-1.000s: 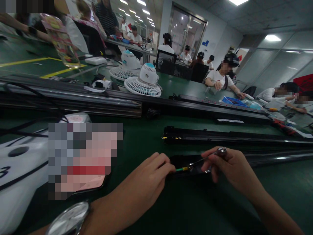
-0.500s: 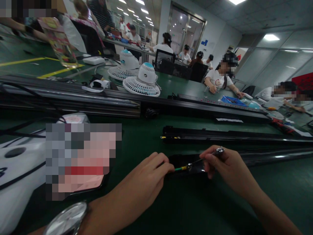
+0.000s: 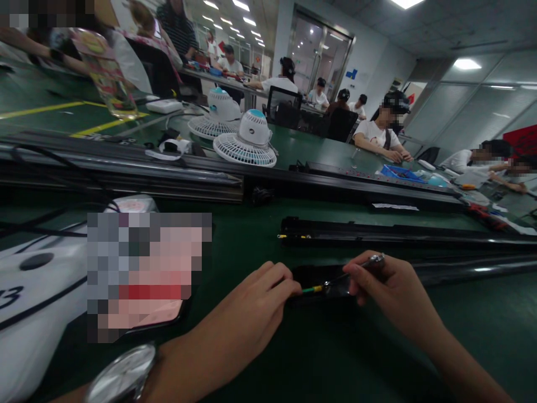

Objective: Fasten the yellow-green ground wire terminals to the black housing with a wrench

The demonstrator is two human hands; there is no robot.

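My left hand is closed, its fingertips pinching a green-and-yellow wire at the end of a long black housing. The wire's tip, seemingly a small metal terminal, lies against the housing. In the closed fingers of my right hand is a slim screwdriver, tilted, with its thin shaft pointing down at the wire's tip. Exactly how the two meet is too small to tell. Just behind lies a second black housing, with a yellow-sleeved wire end sticking out at its left.
A phone-like device, partly blurred out, and a white fan base with black cables lie at left. Long dark rails cross the table behind. Two white fans and a bottle stand beyond; people sit at the back.
Both hands keep their hold, with the screwdriver still at the wire's tip. The whole view shifts slightly to the right. Across the table, a co-worker's hands have come together.
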